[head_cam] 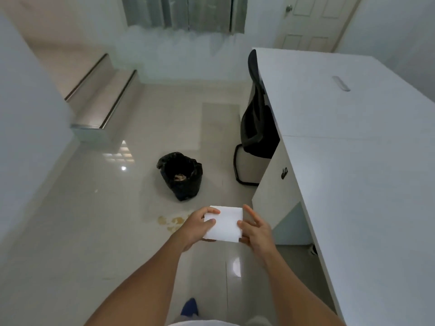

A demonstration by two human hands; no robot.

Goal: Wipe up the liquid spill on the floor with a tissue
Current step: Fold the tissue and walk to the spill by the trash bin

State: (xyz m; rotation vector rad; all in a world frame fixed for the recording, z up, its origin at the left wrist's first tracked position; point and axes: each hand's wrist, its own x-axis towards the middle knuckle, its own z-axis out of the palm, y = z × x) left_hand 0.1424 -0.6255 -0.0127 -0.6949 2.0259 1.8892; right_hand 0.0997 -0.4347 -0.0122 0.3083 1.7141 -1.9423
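Note:
A folded white tissue (224, 223) is held flat in front of me, well above the floor. My left hand (196, 228) pinches its left edge, thumb on top. On the tissue's right edge rests my right hand (255, 229), thumb pressed on it and the other fingers spread. A yellowish liquid spill (170, 221) lies in small patches on the glossy tiled floor, just left of and below my left hand; part of it is hidden behind that hand.
A black bin with a bag liner (181, 176) stands on the floor beyond the spill. To the right are a white desk (353, 161) and a black chair (256, 128). Steps (103, 100) rise at the back left. A blue shoe (189, 307) shows below.

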